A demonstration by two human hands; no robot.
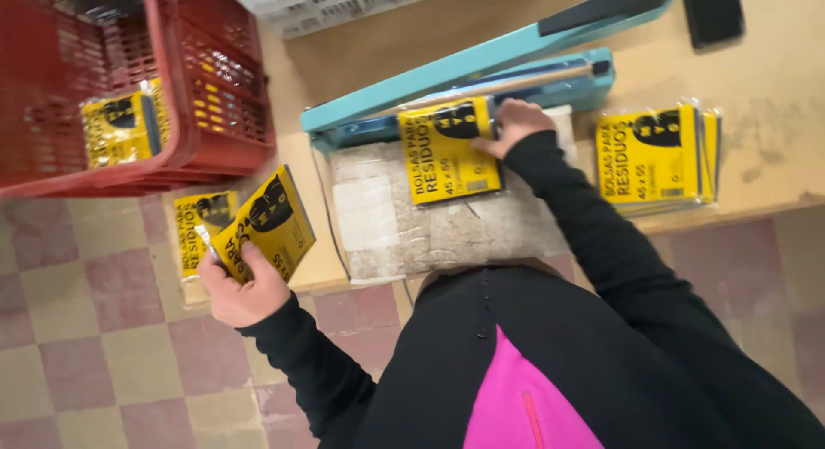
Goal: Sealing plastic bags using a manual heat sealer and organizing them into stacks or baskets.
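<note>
Yellow-and-black plastic packets of folded bags, several, spread over a tan surface (773,88). Left hand (242,281): closed around one packet (265,223), held tilted above the near left edge of the surface, over a second packet (199,228) lying flat there. Right hand (516,122): fingers pressed flat on the top edge of another packet (447,152), which rests on a pale worn pad (412,230) with its open end pushed under the raised arm of a teal heat sealer (481,67); this hand clasps nothing, it only pins the packet down. Handling note, as a judgement: the packet at the sealer would seal best with its mouth squared to the bar and smoothed flat, fingertips drawn clear of the bar before the arm drops. Also present: a stack of the same packets (657,157) lying just right of the sealer; a red plastic crate (206,79) at upper left with one more packet (120,127) inside; a white crate (326,2) behind; a dark flat object (711,12) at the far edge, kind unclear. Obstructions: the sealer's arm overhangs the right hand closely; the person's black sleeve crosses the pad. Checked tile floor (77,329) below.
</note>
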